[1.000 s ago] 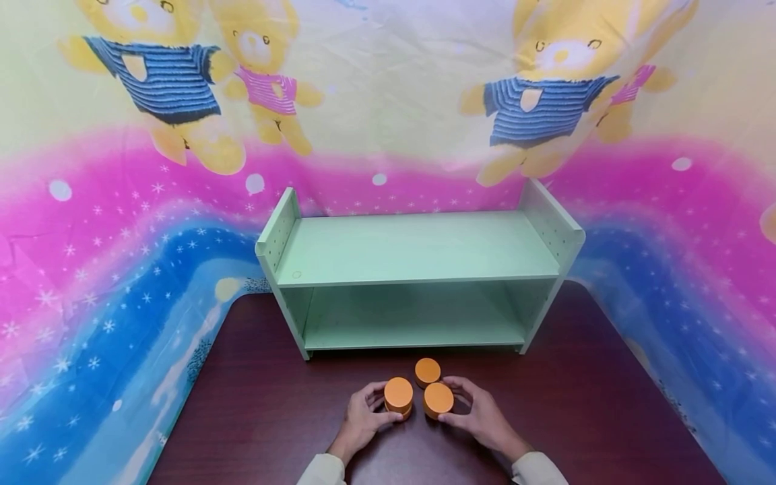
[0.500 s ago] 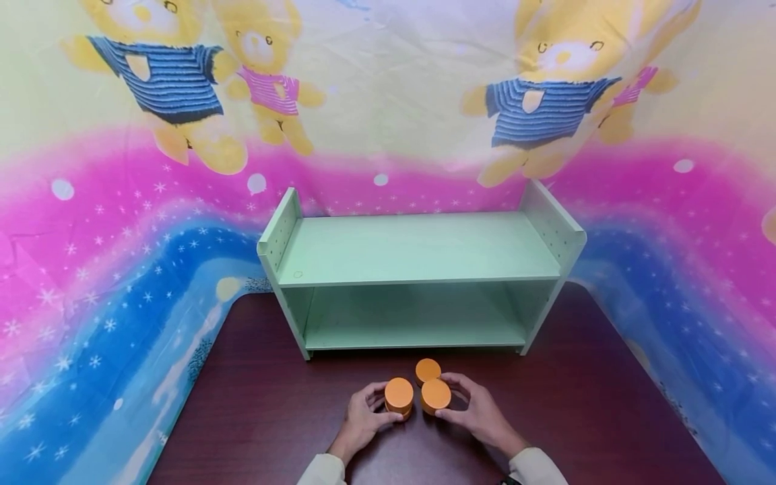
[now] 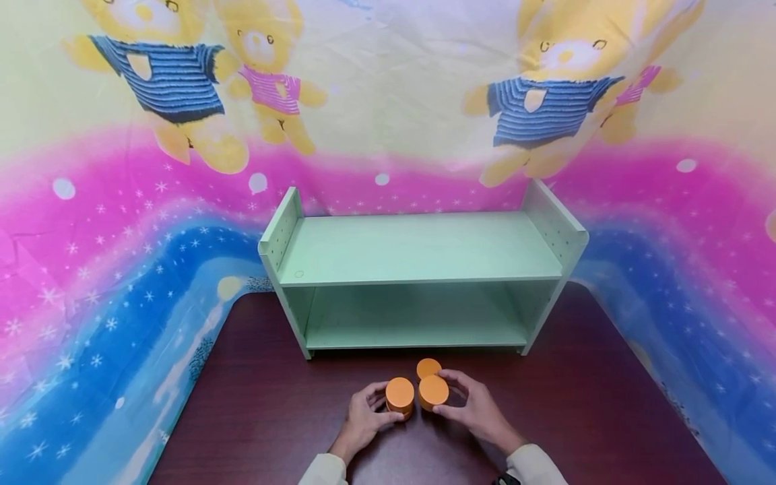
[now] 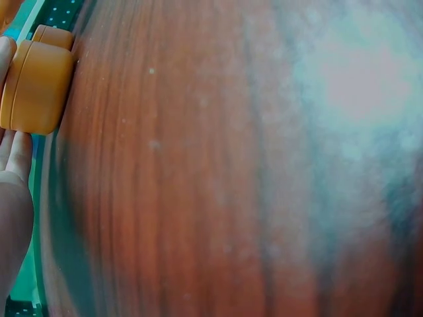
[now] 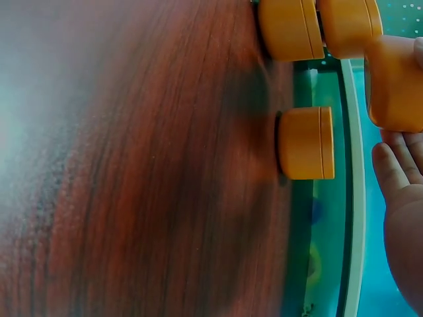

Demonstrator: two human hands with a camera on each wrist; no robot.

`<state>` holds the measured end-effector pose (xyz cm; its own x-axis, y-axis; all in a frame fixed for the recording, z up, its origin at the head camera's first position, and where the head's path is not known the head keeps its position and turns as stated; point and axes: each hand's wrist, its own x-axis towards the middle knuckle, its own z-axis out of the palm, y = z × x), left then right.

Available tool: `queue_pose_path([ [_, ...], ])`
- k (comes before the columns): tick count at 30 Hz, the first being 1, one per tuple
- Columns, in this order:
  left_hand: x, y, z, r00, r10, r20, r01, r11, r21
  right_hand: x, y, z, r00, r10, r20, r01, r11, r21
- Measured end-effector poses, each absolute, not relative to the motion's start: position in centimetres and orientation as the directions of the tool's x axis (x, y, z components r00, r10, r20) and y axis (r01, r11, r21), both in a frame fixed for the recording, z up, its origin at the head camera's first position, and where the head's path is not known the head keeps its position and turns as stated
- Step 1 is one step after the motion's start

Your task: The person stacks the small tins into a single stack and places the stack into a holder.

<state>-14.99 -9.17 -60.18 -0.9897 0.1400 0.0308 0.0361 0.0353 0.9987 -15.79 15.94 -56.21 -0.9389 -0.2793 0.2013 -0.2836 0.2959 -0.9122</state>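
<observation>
Left hand [image 3: 362,419]: thumb on the near side, fingers round the outer side of the two-jar stack [image 3: 400,393], both jars orange, upright, one on the other, base on the table [image 3: 254,411]. Can't tell how the grip splits between upper and lower jar. Right hand [image 3: 483,412]: thumb and fingers pinch the held jar [image 3: 433,389], same orange, thumb on its near side, index at its far edge. Right wrist view shows it up off the table, underside partly visible. It sits between the right fingers and the stack, narrow gap to the stack in the head view. Just beyond the right fingertips, lower down: lone jar [image 5: 305,143], orange, upright on the table, apart from the fingers, partly covered by the held jar from above. Farther out, ahead of both sets of fingers: pale green shelf unit [image 3: 418,248], two levels, standing on the table. Past that, printed cloth [image 3: 382,128] with teddy bears and pink and blue bands, running round behind and down both sides. Back from the fingers, toward the person: left sleeve [image 3: 324,469] and right sleeve [image 3: 536,466], both pale.
</observation>
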Motion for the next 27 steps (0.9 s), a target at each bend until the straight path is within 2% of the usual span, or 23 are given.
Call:
queue_pose_path([
  [27, -15.25, -9.17, -60.48, -0.993, 0.121, 0.007, 0.011, 0.029, 1.0, -16.09, 15.47, -55.18, -0.915, -0.302, 0.268, -0.36, 0.311, -0.88],
])
